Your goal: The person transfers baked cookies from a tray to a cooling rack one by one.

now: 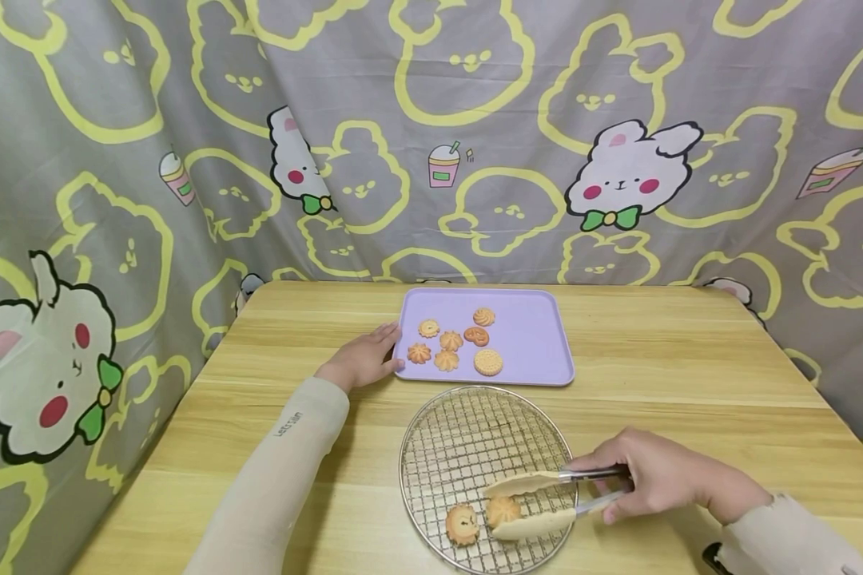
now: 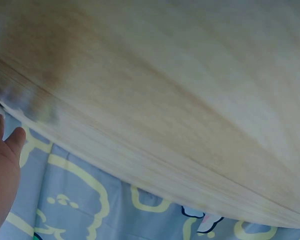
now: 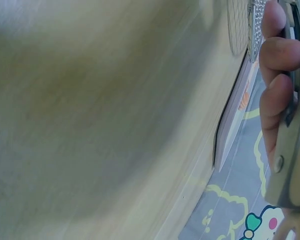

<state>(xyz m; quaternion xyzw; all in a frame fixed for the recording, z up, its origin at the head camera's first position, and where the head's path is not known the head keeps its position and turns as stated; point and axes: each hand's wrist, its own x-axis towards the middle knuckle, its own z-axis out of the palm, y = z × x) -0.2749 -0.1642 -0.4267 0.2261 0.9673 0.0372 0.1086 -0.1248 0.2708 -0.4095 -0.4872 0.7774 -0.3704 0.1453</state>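
Observation:
My right hand (image 1: 665, 473) grips a pair of metal tongs (image 1: 595, 474) with cream-coloured tips. The metal handle also shows along the fingers in the right wrist view. The tong tips lie either side of a round ridged cookie (image 1: 503, 509) at the round wire rack's (image 1: 467, 431) front; whether both touch it I cannot tell. Just left of it, a scalloped cookie with a face (image 1: 463, 525) lies on the mesh. My left hand (image 1: 365, 359) rests against the left edge of a purple tray (image 1: 532, 335), thumb near its front corner, fingers loosely extended.
Several cookies lie on the tray, mostly toward its left and middle, including a pretzel-shaped cookie (image 1: 476, 336) and a round flat cookie (image 1: 488, 362). The rack stands just in front of the tray on a wooden table (image 1: 316, 319). A patterned curtain (image 1: 374, 80) hangs behind and beside the table.

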